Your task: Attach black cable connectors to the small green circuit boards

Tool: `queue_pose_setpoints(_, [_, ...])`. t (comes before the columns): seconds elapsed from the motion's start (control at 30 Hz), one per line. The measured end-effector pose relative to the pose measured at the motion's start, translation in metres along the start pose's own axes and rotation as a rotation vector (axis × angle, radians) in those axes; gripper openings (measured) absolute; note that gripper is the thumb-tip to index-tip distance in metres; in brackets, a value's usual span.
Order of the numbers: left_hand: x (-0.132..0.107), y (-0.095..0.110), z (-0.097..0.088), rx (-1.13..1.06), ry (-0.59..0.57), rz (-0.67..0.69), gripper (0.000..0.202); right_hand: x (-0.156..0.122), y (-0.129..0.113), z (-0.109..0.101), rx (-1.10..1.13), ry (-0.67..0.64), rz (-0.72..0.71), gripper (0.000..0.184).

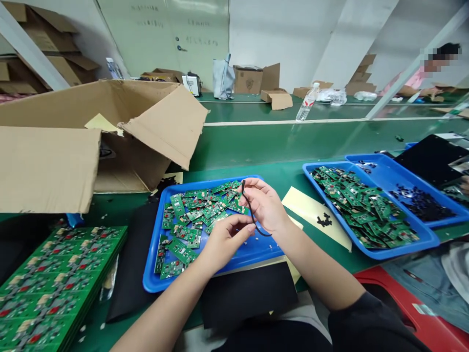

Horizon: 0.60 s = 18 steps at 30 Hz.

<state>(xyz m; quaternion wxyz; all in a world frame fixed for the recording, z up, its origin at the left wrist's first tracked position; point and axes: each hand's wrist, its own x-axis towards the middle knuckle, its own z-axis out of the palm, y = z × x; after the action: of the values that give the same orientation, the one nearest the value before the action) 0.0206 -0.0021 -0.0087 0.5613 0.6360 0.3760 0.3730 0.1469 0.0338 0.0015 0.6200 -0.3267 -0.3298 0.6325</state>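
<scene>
Black, thin and curved, one slender strip (250, 208) hangs over the near blue plastic tray (244, 254), its upper end clamped in the fingers of the right hand (266, 203), its lower stretch pinched by those of the left hand (229, 239). Its material is hard to make out. Small green circuit boards (185, 234) below overlap, partly hidden, too many to count. Two more blue trays (384, 253) stand rightward on the green surface (282, 171); one large open cardboard box (47, 168) is cut off at left.
</scene>
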Motion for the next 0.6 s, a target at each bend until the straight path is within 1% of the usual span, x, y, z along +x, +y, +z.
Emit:
queue_pose_setpoints(0.1, [0.001,-0.001,0.0,0.002,-0.008,-0.062,0.022,-0.002,0.002,-0.001,0.018,0.005,0.007,0.015])
queue_pose_setpoints(0.17, [0.001,-0.002,0.0,0.053,-0.01,-0.068,0.023,-0.001,0.001,-0.003,0.03,0.009,-0.022,0.013])
queue_pose_setpoints(0.3, [0.001,-0.002,0.0,0.192,-0.019,-0.022,0.024,0.006,-0.009,-0.016,0.052,0.056,-0.123,0.009])
queue_pose_setpoints(0.43, [0.0,0.001,-0.001,0.258,-0.021,0.029,0.018,0.014,-0.021,-0.034,0.058,0.105,-0.184,0.01])
queue_pose_setpoints(0.47, [-0.002,0.003,-0.002,0.28,-0.052,0.052,0.017,0.017,-0.023,-0.039,0.042,0.117,-0.194,0.011])
queue_pose_setpoints(0.5, [-0.004,0.005,-0.002,0.317,-0.115,0.079,0.015,0.02,-0.025,-0.044,0.019,0.133,-0.201,0.011])
queue_pose_setpoints(0.57, [-0.009,0.011,-0.002,0.451,-0.311,0.134,0.011,0.026,-0.025,-0.053,-0.024,0.179,-0.204,0.013])
queue_pose_setpoints(0.6, [-0.013,0.014,0.0,0.557,-0.41,0.16,0.01,0.03,-0.025,-0.057,-0.037,0.203,-0.199,0.014])
